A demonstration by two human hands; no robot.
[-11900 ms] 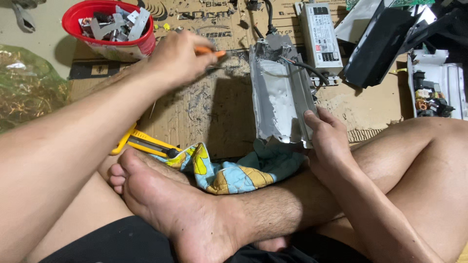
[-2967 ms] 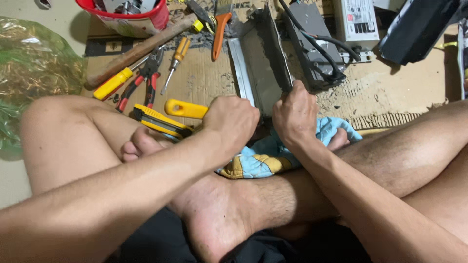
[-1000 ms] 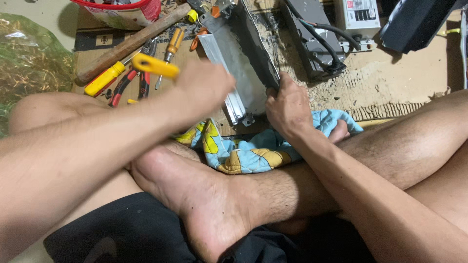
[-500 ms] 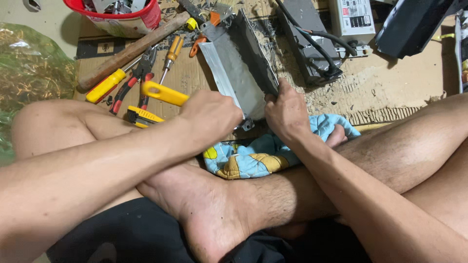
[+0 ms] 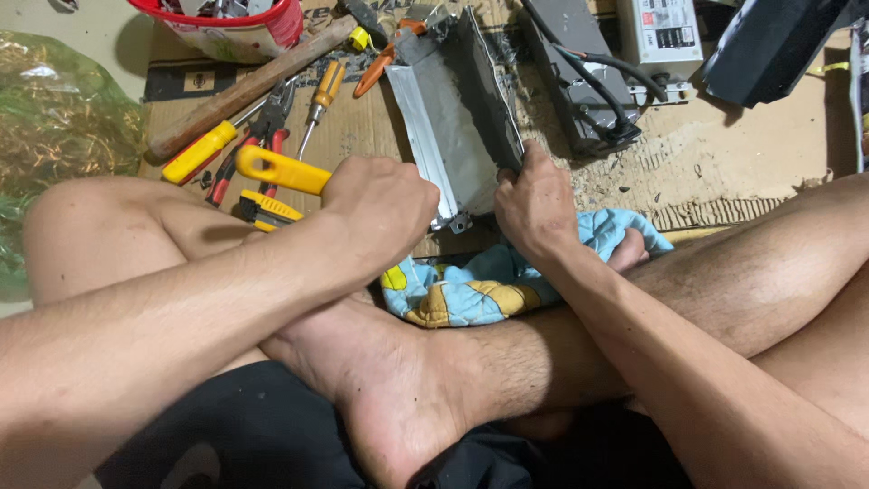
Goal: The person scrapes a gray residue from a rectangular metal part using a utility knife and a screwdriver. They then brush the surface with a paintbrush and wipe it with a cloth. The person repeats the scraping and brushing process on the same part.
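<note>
fingers of the left hand [image 5: 380, 204] are wrapped tight round a yellow-handled tool [image 5: 281, 170], its working end hidden at the near corner of the grey metal casing [image 5: 457, 113]. right hand [image 5: 534, 204] fingers pinch the casing's near right edge, propping it tilted on the cardboard [image 5: 362, 127] by the patterned cloth [image 5: 471, 290]. for clean prying, i judge the right grip should stay clear of the tip and the casing braced low.

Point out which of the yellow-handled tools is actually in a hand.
The yellow-handled tool gripped in the left hand; the yellow-handled screwdriver and yellow utility knife lie loose on the cardboard.
</note>
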